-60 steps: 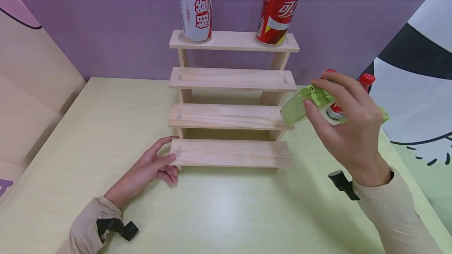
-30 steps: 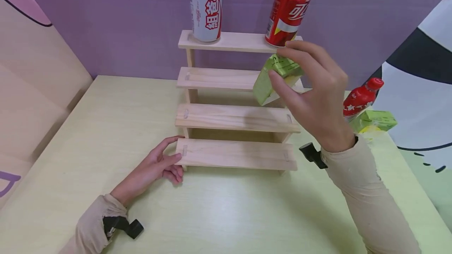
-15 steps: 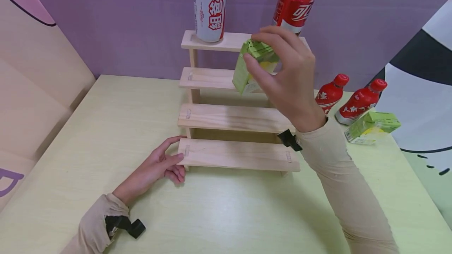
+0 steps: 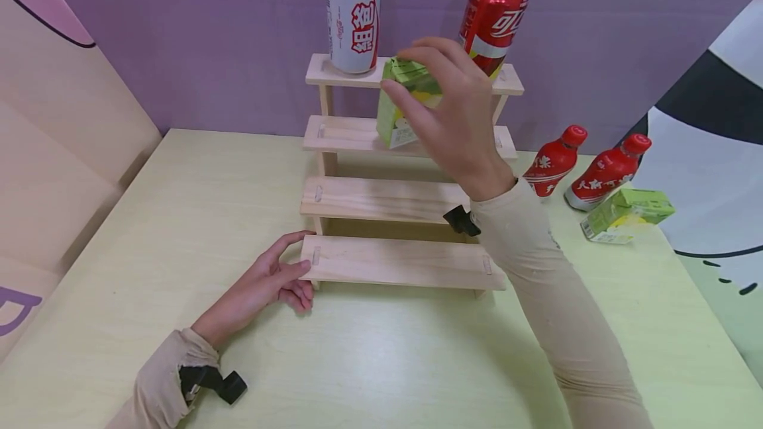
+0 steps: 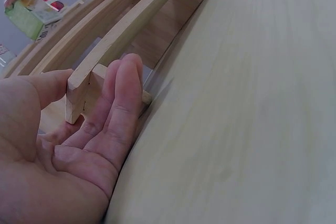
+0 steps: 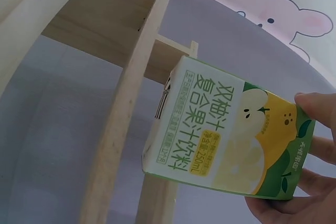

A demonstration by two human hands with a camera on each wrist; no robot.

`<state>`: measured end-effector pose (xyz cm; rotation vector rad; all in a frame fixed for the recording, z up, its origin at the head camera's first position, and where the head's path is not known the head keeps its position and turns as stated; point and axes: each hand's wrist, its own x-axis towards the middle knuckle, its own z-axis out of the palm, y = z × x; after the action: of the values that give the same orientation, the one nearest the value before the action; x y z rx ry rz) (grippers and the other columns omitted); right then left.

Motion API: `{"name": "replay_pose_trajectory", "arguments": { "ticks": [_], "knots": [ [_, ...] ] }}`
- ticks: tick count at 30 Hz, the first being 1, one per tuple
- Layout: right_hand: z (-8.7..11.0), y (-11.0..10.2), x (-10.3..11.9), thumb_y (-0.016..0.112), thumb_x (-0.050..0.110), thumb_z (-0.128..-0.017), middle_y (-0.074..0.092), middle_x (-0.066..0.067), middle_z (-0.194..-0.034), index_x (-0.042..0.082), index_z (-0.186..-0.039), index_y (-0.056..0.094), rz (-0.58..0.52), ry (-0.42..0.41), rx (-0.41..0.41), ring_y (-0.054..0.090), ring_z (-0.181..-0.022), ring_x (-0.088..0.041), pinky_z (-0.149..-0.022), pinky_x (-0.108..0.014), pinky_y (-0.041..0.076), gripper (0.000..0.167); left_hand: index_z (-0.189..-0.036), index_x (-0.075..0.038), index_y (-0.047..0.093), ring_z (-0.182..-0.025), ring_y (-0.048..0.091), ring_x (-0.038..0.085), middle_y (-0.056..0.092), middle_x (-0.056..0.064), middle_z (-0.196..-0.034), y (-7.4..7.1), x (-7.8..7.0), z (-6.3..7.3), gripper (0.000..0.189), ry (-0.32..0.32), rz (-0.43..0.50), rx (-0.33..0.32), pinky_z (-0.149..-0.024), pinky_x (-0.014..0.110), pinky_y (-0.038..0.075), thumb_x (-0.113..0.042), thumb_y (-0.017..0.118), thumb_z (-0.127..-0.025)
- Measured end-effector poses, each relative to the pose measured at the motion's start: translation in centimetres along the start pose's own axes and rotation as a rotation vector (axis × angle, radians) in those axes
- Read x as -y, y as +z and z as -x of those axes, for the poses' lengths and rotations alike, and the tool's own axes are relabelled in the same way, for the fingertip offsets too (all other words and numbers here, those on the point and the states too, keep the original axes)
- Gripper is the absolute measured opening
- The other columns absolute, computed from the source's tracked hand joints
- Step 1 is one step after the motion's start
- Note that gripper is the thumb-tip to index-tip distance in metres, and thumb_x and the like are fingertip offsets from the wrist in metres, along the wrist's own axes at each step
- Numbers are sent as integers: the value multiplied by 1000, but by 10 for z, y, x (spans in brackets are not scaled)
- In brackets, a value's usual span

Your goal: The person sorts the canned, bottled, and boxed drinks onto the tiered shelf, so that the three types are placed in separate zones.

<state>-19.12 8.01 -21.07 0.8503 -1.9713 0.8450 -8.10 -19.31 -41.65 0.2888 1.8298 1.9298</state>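
My right hand pinches a green juice carton by its upper end, over the second step from the top of a wooden stepped rack. Fruit pictures and a 250 mL mark show on the juice carton in the right wrist view. At the rack's lowest step, my left hand grips the left end, thumb on top. The left wrist view shows this left hand with fingers under the board. A white can and a red can stand on the top step.
Two red bottles, a nearer-left bottle and another bottle, stand right of the rack on the table. In front of them is a second green carton. A purple wall rises behind.
My right hand has carried the juice carton leftward from beside the rack to over the second step from the top, turning it more upright. The left hand has kept its grip.
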Motion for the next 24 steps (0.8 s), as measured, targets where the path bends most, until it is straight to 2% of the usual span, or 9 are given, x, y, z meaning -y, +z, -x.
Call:
{"name": "replay_pose_trajectory", "arguments": {
  "ticks": [8,14,24],
  "knots": [
    [-4,11,1,72,32,-93,66,-10,-120,3,-115,71,16,109,76,59,-114,-17,-95,-25,49,36,-152,-28,26,-75,70,33,69,23,-85,0,1,0,56,8,-5,-5,-71,47,61,-29,55,-104],
    [-7,21,1,73,33,-92,68,-9,-117,2,-117,68,26,172,57,61,-107,-16,-90,-23,50,41,-153,-28,25,-75,70,35,69,23,-86,1,1,-1,57,7,-8,-11,-72,48,61,-29,55,-104],
    [-6,35,2,69,35,-94,67,-11,-118,2,-115,68,39,158,90,60,-110,-17,-94,-22,47,39,-153,-27,23,-76,70,35,69,24,-86,0,1,0,58,4,1,-9,-72,48,61,-29,55,-104]
  ]
}}
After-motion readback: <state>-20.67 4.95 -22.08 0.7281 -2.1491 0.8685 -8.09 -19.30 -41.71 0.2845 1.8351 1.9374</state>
